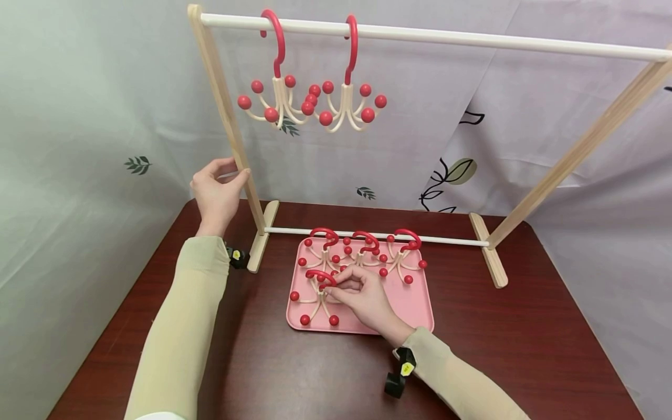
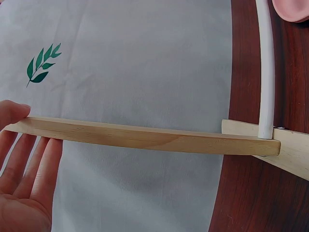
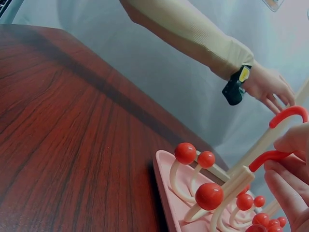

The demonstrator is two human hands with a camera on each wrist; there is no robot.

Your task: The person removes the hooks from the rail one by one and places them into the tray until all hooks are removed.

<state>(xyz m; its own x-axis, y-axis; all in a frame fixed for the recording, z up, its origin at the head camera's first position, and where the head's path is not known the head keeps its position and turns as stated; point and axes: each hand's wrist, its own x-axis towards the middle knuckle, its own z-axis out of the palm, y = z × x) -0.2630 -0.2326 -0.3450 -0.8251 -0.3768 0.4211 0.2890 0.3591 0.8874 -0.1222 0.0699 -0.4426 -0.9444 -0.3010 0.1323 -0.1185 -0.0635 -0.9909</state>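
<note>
My left hand (image 1: 215, 195) holds the left wooden post (image 1: 223, 108) of a rack, thumb on one side and fingers on the other. With my right hand (image 1: 370, 300) I pinch the red hook (image 3: 268, 157) of a small octopus-shaped hanger (image 1: 317, 272), which has cream arms tipped with red balls. This hanger is at the front left of a pink tray (image 1: 412, 309). Behind it in the tray lie three similar hangers (image 1: 401, 258), partly overlapping. Two more hangers (image 1: 346, 102) hang by their hooks from the rack's white top rod (image 1: 446, 38), toward its left end.
The right post (image 1: 577, 154) stands on a wooden foot (image 1: 488, 251), and a white lower rod (image 1: 451, 240) runs just behind the tray. All of it rests on a dark red-brown table (image 1: 273, 350). Pale patterned cloth (image 1: 409, 157) hangs behind and at the sides.
</note>
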